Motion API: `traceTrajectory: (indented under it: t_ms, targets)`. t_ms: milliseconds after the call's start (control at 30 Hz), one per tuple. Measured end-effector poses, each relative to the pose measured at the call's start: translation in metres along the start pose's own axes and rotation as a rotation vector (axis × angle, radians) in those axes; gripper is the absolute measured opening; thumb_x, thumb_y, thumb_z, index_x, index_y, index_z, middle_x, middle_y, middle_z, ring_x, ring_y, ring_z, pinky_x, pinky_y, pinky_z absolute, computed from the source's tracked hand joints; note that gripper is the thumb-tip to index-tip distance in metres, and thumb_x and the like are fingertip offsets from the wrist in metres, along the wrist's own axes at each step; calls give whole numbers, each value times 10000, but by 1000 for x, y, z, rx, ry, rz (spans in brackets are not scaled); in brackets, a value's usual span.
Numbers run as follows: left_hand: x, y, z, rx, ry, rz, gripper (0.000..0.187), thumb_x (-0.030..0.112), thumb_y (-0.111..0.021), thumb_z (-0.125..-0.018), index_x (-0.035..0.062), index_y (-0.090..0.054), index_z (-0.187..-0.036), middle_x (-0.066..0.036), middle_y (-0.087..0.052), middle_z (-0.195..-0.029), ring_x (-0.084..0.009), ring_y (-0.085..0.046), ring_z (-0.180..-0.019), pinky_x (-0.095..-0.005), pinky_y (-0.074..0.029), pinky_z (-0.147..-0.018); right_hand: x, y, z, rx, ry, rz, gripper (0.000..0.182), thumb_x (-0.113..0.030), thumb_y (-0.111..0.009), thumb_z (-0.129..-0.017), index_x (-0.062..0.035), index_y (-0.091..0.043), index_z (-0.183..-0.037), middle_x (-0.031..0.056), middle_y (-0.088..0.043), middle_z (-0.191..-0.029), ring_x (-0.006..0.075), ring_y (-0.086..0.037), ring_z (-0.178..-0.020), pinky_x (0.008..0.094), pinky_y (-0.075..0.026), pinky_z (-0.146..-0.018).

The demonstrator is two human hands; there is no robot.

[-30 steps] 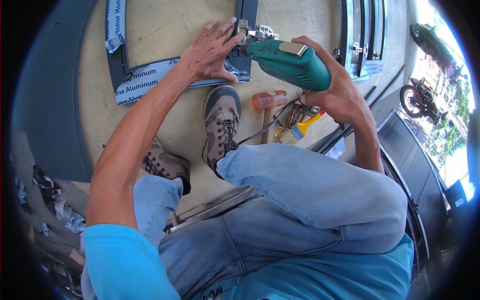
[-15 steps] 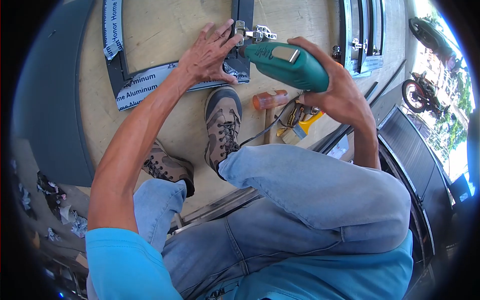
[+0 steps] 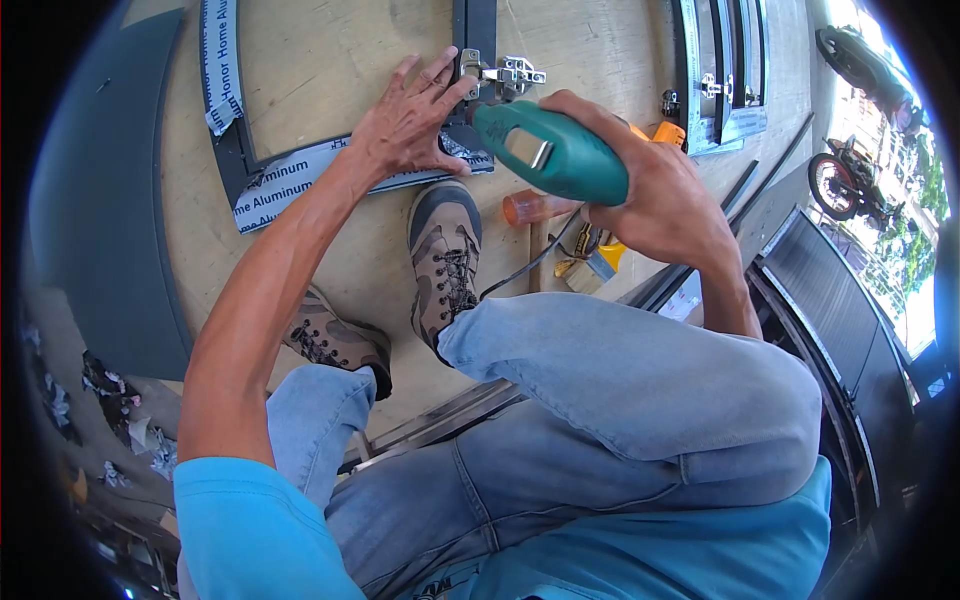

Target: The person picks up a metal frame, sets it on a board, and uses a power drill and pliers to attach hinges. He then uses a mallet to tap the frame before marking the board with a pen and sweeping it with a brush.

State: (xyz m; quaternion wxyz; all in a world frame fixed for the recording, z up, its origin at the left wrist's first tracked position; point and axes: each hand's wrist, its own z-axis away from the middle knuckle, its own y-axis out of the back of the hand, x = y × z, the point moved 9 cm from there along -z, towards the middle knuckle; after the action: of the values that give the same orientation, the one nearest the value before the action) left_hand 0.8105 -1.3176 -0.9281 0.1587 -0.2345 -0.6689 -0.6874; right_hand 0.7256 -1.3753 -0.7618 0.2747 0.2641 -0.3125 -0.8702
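In the head view, my right hand (image 3: 675, 205) is wrapped around a green power drill (image 3: 580, 165). Its front end points left, at the corner of a dark aluminum frame (image 3: 232, 160) partly covered in printed protective film. A metal cabinet hinge (image 3: 516, 76) is on the frame's upright bar, just above the drill's nose. My left hand (image 3: 408, 122) lies over that corner with fingers spread; fingertips are beside the hinge and the thumb is on the film-covered bottom bar. The drill's tip is hard to make out against the dark bar.
Near my shoe (image 3: 446, 250) lie a mallet with an orange head (image 3: 535, 207), a yellow-handled brush (image 3: 604, 262) and a cord. More dark frames (image 3: 703, 60) with hinges lie at the right. A dark panel (image 3: 95, 200) is at the left, and motorcycles (image 3: 838, 187) stand beyond the wooden surface.
The drill and my right hand have shifted slightly left and down, and the drill's body has turned, its rear dropping lower. My left hand stays on the frame corner.
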Motion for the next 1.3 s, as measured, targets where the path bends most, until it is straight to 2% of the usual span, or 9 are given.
traceTrajectory:
  t_ms: [133, 233, 400, 767, 967, 1067, 1100, 1167, 1300]
  targets:
    - [1, 1, -1, 13, 6, -6, 1106, 707, -662, -528, 130, -258, -1381, -172, -333, -1392, -230, -156, -1362, -434, -72, -1120, 31, 14, -6, 60, -103, -298, 813, -181, -737, -585, -219, -404, -1325, 172, -594, -1083, 348, -601, -949, 458, -454, -891]
    - [2, 2, -1, 9, 4, 12, 1115, 718, -656, -523, 128, -260, -1381, -169, -313, -1403, -234, -168, -1359, -430, -71, -1121, 27, 14, -2, 91, -43, -241, 835, -198, -754, -564, -224, -411, -1324, 161, -573, -1129, 346, -592, -969, 446, -453, -908]
    - [1, -1, 0, -25, 16, -10, 1126, 736, -636, -523, 121, -255, -1386, -168, -296, -1413, -234, -174, -1357, -434, -70, -1119, 32, 37, 15, 92, -35, -316, 857, -46, -691, -501, -261, -451, -1295, 102, -585, -1136, 292, -596, -979, 431, -444, -952]
    - [1, -5, 0, -33, 10, -36, 1128, 755, -600, -546, 119, -228, -1401, -167, -318, -1403, -238, -178, -1358, -435, -75, -1116, 36, 31, 17, 121, -20, -225, 836, -31, -663, -504, -269, -467, -1282, 96, -588, -1141, 299, -595, -982, 432, -436, -963]
    - [-10, 34, 33, 208, 91, 4, 919, 726, -580, -624, 83, -454, -1270, -151, -472, -1272, -287, -265, -1298, -445, -147, -1076, 21, 41, 12, 132, 26, -268, 835, -23, -648, -495, -266, -476, -1275, 91, -589, -1138, 300, -589, -996, 439, -434, -965]
    - [-70, 98, 132, 872, 758, -196, 655, 508, -670, -718, 46, -518, -1157, -157, -519, -1125, -310, -403, -1083, -442, -233, -956, -3, 52, 0, 172, 81, -370, 810, -23, -639, -510, -263, -485, -1268, 95, -596, -1104, 300, -589, -983, 430, -437, -957]
    - [-70, 100, 153, 883, 784, -252, 655, 508, -670, -718, 46, -518, -1157, -157, -519, -1125, -310, -403, -1083, -442, -233, -956, -14, 53, -5, 167, 78, -364, 816, -19, -635, -506, -266, -486, -1269, 110, -595, -1099, 295, -589, -975, 404, -445, -941]
    - [-78, 93, 219, 992, 1247, -298, 710, 517, -688, -687, 36, -501, -1175, -164, -505, -1139, -325, -397, -1105, -465, -244, -962, -46, 55, -17, 160, 188, -328, 820, -18, -630, -509, -252, -478, -1281, 124, -595, -1092, 286, -591, -966, 380, -453, -916]
    - [-86, 71, 238, 879, 1341, -44, 741, 503, -714, -653, 35, -493, -1183, -165, -497, -1135, -333, -403, -1102, -477, -272, -952, -109, 51, -41, 109, 300, -299, 806, -28, -631, -520, -223, -474, -1287, 132, -596, -1085, 288, -596, -947, 384, -452, -913]
